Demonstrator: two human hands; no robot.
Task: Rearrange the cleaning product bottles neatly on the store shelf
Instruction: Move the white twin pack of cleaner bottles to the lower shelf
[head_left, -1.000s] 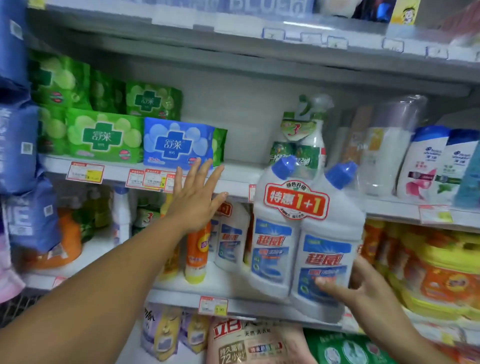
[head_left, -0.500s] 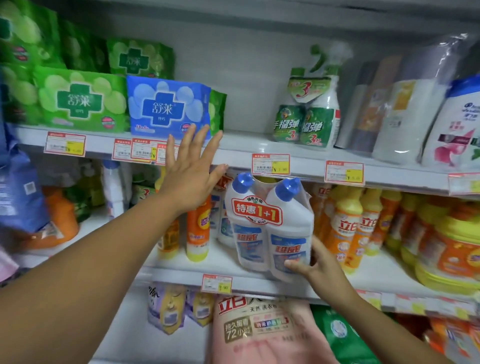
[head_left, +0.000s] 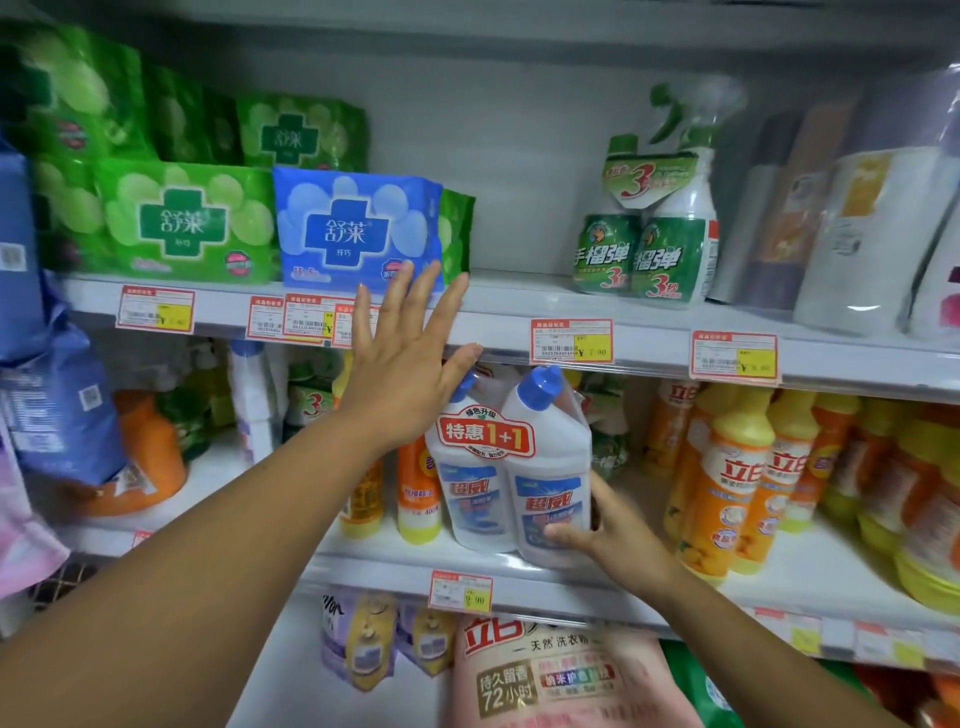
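A twin pack of white cleaner bottles (head_left: 511, 473) with blue caps and a red "1+1" label stands on the middle shelf (head_left: 571, 574), near its front edge. My right hand (head_left: 605, 527) grips the pack low on its right bottle, thumb across the front label. My left hand (head_left: 410, 353) is raised in front of the upper shelf's edge with fingers straight and spread; its thumb lies by the left bottle's blue cap. Orange and yellow bottles (head_left: 415, 493) stand just left of the pack, partly hidden by my left arm.
Yellow-orange detergent bottles (head_left: 737, 478) fill the shelf to the right. The upper shelf (head_left: 519, 312) carries green and blue packs (head_left: 358, 228) and a green spray-bottle pair (head_left: 649, 254). Refill pouches (head_left: 550, 675) hang below. Blue bags (head_left: 57, 405) crowd the left side.
My right hand carried the twin pack from in front of the shelves onto the middle shelf and pushed it further in. My left hand stayed raised and open.
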